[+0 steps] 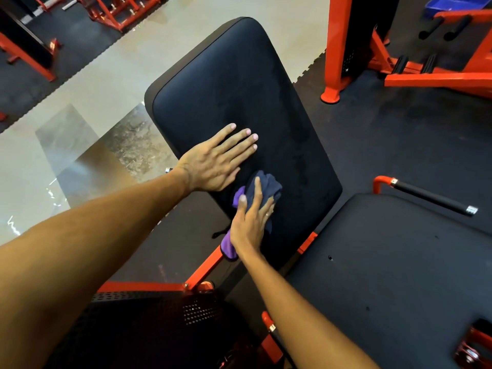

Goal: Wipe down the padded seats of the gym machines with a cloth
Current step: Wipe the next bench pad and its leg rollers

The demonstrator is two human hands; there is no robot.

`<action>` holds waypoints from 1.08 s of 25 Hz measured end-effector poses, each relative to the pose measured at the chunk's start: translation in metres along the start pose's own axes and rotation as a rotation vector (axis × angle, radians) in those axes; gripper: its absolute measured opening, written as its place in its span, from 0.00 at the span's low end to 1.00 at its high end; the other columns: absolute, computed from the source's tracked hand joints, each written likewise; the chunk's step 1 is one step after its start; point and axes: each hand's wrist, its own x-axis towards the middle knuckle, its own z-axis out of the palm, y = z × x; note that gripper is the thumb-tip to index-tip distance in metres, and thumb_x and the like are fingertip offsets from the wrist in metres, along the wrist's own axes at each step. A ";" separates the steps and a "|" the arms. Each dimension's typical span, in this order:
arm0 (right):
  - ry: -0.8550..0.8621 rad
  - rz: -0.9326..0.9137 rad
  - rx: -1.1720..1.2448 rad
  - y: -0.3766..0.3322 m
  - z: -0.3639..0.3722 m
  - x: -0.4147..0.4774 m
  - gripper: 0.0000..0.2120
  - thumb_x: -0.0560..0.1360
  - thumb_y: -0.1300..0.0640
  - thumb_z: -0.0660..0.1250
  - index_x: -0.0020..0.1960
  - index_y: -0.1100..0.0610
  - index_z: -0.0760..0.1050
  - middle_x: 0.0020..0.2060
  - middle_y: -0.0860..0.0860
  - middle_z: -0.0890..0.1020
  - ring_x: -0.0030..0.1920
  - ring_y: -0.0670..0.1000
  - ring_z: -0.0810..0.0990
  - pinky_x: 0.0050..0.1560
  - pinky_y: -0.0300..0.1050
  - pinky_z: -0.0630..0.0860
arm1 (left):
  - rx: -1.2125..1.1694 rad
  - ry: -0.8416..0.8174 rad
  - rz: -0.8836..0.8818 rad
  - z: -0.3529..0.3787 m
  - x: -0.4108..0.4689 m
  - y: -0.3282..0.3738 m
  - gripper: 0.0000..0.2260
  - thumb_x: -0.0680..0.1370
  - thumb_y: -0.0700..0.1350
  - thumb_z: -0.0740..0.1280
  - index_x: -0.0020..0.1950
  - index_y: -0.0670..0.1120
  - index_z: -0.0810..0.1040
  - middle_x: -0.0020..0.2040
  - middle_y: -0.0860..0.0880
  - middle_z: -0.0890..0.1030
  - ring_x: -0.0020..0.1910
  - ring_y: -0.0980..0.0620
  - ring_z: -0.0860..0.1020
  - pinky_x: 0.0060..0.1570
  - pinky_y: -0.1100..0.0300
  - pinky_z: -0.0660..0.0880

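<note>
Cloth point(269, 186) pressed on padded seat point(234, 75) under right hand point(251, 225), left hand point(213, 163) beside it, both grips released.

Dim indoor light, glare streaks on the glossy floor point(80, 107), wide-angle bending at edges, slightly soft throughout

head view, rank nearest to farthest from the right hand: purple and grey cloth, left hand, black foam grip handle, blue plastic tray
From the right hand:
1. Purple and grey cloth, under its fingers.
2. Left hand, just up and left.
3. Black foam grip handle, off to the right.
4. Blue plastic tray, far top right corner.
</note>
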 end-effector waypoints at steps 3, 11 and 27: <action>-0.050 -0.016 -0.150 0.041 -0.020 -0.002 0.28 0.79 0.28 0.41 0.79 0.29 0.46 0.82 0.61 0.48 0.82 0.62 0.47 0.78 0.59 0.54 | 0.016 -0.021 0.002 0.000 -0.002 0.003 0.28 0.85 0.51 0.47 0.82 0.38 0.53 0.82 0.38 0.55 0.81 0.39 0.53 0.79 0.40 0.51; 0.024 0.235 0.111 -0.022 -0.025 0.030 0.27 0.86 0.53 0.53 0.82 0.38 0.51 0.82 0.60 0.46 0.82 0.64 0.45 0.79 0.61 0.49 | 0.005 0.001 -0.003 0.001 -0.003 0.000 0.28 0.85 0.51 0.49 0.82 0.38 0.55 0.81 0.38 0.56 0.81 0.39 0.55 0.79 0.40 0.52; -0.104 0.203 0.157 -0.022 -0.002 -0.020 0.51 0.71 0.70 0.63 0.82 0.40 0.43 0.81 0.63 0.39 0.81 0.63 0.42 0.80 0.55 0.52 | 0.018 0.008 -0.007 0.000 -0.003 0.002 0.28 0.85 0.51 0.50 0.82 0.38 0.55 0.81 0.38 0.57 0.81 0.40 0.55 0.79 0.41 0.53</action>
